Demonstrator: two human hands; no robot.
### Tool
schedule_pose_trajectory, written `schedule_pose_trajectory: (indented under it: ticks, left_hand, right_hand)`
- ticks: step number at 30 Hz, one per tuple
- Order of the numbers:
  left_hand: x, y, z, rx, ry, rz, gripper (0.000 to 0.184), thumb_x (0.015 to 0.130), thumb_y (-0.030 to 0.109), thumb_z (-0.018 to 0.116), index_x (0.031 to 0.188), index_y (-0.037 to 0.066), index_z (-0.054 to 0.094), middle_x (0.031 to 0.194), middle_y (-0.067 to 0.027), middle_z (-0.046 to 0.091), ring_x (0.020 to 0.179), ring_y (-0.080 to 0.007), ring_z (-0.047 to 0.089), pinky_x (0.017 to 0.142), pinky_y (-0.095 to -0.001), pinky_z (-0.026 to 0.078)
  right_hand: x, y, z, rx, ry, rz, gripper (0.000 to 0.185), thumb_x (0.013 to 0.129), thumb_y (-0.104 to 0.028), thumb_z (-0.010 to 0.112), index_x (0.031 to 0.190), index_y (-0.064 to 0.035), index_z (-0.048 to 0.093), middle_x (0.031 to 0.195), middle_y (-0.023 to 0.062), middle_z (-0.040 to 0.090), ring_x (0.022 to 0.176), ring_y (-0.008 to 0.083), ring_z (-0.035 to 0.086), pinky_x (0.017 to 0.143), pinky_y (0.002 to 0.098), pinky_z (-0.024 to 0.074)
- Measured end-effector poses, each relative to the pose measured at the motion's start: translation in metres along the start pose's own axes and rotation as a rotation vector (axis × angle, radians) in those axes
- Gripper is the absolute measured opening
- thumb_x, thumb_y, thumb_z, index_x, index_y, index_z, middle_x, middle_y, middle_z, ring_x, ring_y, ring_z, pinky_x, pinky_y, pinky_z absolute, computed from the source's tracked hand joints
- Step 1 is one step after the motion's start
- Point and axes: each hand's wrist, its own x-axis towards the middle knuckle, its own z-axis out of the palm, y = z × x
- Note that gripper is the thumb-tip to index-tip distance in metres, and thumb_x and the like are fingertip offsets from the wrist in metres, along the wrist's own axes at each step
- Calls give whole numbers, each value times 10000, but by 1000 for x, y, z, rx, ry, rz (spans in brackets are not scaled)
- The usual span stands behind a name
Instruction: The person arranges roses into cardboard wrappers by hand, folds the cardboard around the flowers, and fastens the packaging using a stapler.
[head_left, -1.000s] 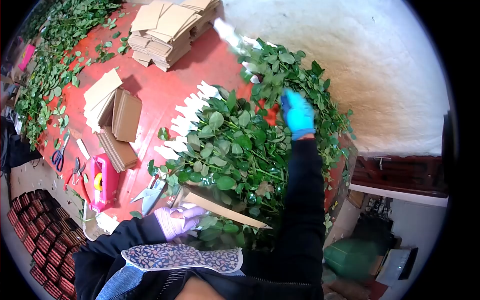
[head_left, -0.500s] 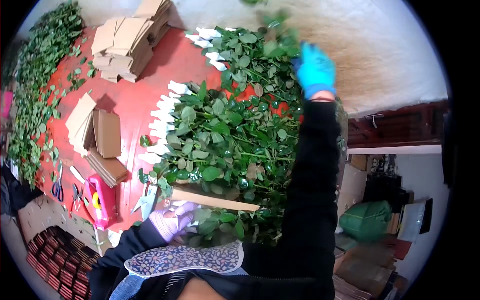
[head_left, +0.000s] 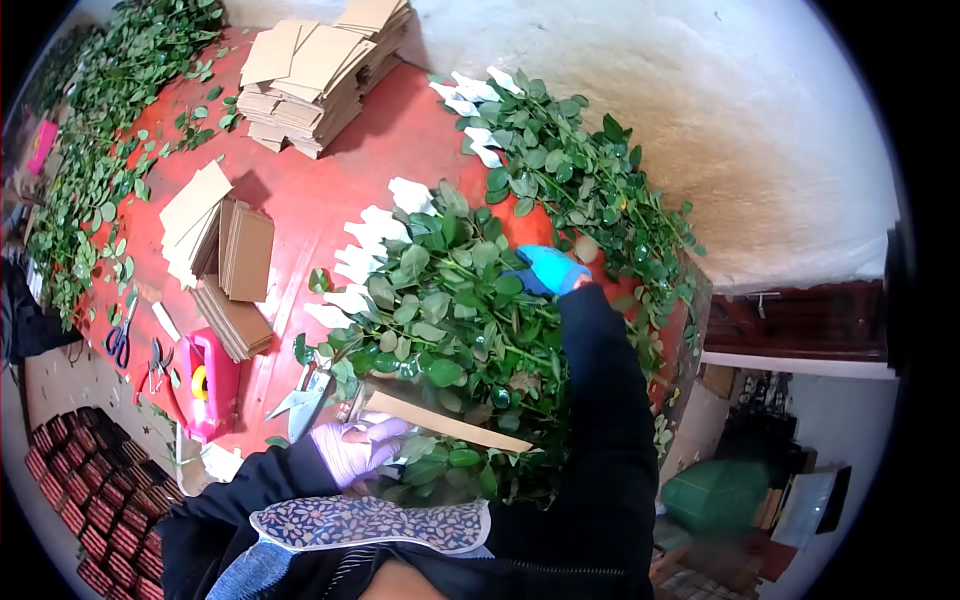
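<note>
My left hand (head_left: 358, 452), in a purple glove, is at the near edge of the table with its fingers curled beside a cardboard strip (head_left: 445, 420) and leafy stems (head_left: 440, 465); what it grips is hidden. Farther right, my right hand (head_left: 545, 272), in a blue glove, has its fingers closed round a leafy stem at the upper right side of the middle pile (head_left: 455, 300). White sleeves (head_left: 375, 228) cover the left-hand ends of these stems. A second sleeved bunch (head_left: 570, 155) lies behind, near the wall.
Cardboard stacks (head_left: 305, 90) and smaller cardboard pieces (head_left: 240, 250) stand on the red table (head_left: 310, 200). Scissors (head_left: 122, 335), red-handled pliers (head_left: 157, 372), a pink tape dispenser (head_left: 210, 385) and open shears (head_left: 300, 402) lie at the left. More foliage (head_left: 110, 150) covers the far left.
My right hand has come back from the rear bunch to the middle pile; the stem it was moving now lies out of its grasp. My left hand stays by the cardboard strip. The view has shifted.
</note>
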Motion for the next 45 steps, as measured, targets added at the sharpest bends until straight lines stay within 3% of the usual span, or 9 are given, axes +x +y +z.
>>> schedule_pose_trajectory:
  ticks: [5, 7, 10, 17, 23, 24, 29, 40, 45]
  left_hand:
    - [0, -10, 5, 186, 123, 269, 293, 992, 215, 469, 1281, 188, 513, 958, -125, 656, 572, -185, 669, 469, -290, 546]
    - [-5, 31, -11, -94, -106, -196, 290, 995, 211, 459, 1279, 191, 511, 998, -141, 649, 618, -190, 680, 479, -294, 548]
    - [-3, 6, -2, 114, -21, 43, 298, 999, 210, 446, 1289, 162, 495, 1030, -148, 645, 678, -194, 691, 485, -298, 553]
    - [-1, -10, 5, 307, 163, 313, 323, 979, 212, 492, 1298, 161, 489, 1063, -174, 652, 865, -324, 678, 720, -385, 549]
    - [0, 2, -1, 213, 23, 155, 257, 967, 192, 507, 1213, 121, 525, 1068, -180, 649, 920, -342, 662, 761, -410, 533]
    - [0, 0, -1, 242, 48, 225, 265, 972, 194, 495, 1226, 123, 523, 1069, -182, 647, 922, -342, 661, 762, -403, 532]
    - [-2, 9, -1, 92, -32, -29, 297, 991, 205, 456, 1272, 127, 510, 1061, -179, 645, 853, -316, 683, 687, -370, 554]
    - [-3, 1, -1, 101, 52, 128, 274, 970, 165, 520, 1235, 112, 569, 937, -74, 640, 599, -121, 650, 496, -270, 547]
    - [-4, 39, -19, -133, -135, -246, 292, 987, 192, 489, 1270, 135, 537, 923, -96, 641, 624, -152, 676, 495, -276, 566]
  right_hand:
    - [-68, -65, -47, -550, 542, -192, 287, 827, -309, 698, 984, -79, 629, 803, 141, 608, 757, 354, 597, 651, 458, 463]
    - [-90, -87, -65, -681, 865, -191, 273, 802, -298, 690, 955, -87, 609, 758, 121, 567, 701, 322, 567, 629, 451, 439]
    - [-92, -95, -54, -831, 1093, -228, 247, 813, -279, 659, 969, -96, 604, 799, 85, 544, 753, 282, 547, 668, 428, 428]
    - [-79, -46, 94, -748, 352, -270, 496, 783, -183, 626, 1271, -144, 547, 1076, 110, 652, 1160, 332, 545, 937, 504, 410]
    - [-114, -96, 19, -316, 135, -298, 311, 869, -214, 560, 1162, -126, 617, 813, 134, 673, 837, 310, 671, 749, 424, 518]
    - [-105, -82, 15, -306, 258, -364, 254, 885, -241, 565, 1094, -114, 633, 749, 148, 652, 670, 328, 650, 597, 416, 508]
    - [-42, -71, -40, -186, 641, -205, 313, 872, -225, 603, 1151, -90, 647, 951, 192, 683, 857, 370, 659, 753, 442, 518]
    - [109, -23, 4, -451, 448, 191, 271, 825, -278, 611, 1017, -88, 641, 1036, 192, 669, 940, 383, 641, 808, 498, 497]
    - [26, -64, -30, -323, 955, -200, 192, 860, -203, 651, 1007, -79, 659, 851, 175, 651, 777, 323, 639, 685, 442, 497]
